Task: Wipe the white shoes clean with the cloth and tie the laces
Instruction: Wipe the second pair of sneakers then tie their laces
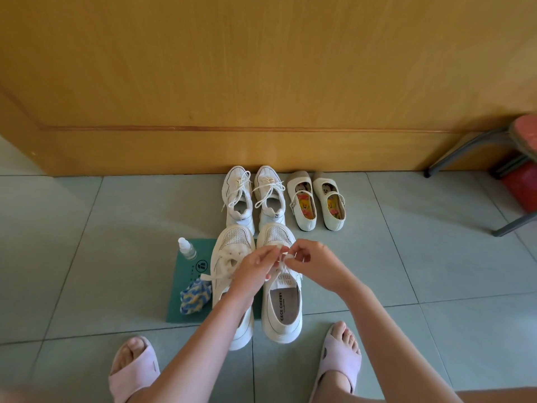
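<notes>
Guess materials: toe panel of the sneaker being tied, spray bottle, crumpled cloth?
Toe panel: white mesh fabric, matte; fine perforations show. Spray bottle: likely plastic, translucent body, white cap. Cloth: soft knit or woven textile, blue-yellow pattern, crumpled folds; fibre unclear.

"CECE CHERRY" printed on insole (283, 308) of near shoe (280, 333); "CE" shown on heel tab (276, 213) of far sneaker (268, 196); mat (186, 274) lettering illegible.

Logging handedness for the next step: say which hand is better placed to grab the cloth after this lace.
Left. The cloth lies on the green mat, left of both shoes, nearer the left hand; the right hand would have to cross both shoes. Both pinch the lace.
</notes>
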The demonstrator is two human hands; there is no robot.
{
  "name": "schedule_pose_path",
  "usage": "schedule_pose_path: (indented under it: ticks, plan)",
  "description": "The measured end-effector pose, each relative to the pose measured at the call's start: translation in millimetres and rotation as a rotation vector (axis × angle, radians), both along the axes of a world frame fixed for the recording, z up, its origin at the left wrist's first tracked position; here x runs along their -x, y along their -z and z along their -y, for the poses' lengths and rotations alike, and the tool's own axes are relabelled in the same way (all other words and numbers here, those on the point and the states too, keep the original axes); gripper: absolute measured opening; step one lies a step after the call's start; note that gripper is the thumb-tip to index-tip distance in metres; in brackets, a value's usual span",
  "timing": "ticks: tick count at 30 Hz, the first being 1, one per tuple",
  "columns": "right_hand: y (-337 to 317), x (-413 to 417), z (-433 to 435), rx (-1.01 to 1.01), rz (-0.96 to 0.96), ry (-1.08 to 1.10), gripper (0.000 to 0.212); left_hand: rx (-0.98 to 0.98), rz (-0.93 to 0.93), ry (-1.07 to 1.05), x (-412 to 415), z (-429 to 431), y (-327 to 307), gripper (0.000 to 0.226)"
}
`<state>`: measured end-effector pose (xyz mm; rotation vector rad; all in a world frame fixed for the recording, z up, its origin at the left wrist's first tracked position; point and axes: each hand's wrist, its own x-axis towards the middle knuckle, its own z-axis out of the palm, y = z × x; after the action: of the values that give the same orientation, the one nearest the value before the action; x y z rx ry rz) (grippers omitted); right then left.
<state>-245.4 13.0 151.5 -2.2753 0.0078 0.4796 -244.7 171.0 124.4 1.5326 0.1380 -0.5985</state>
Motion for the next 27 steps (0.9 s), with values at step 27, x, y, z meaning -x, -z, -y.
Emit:
schedule_pose_path:
  ticks: [27]
  plan:
    - [8,-6,3,0.114,0.113,-0.009,0.004,-0.246,0.147,0.237,-10,8,7,0.036]
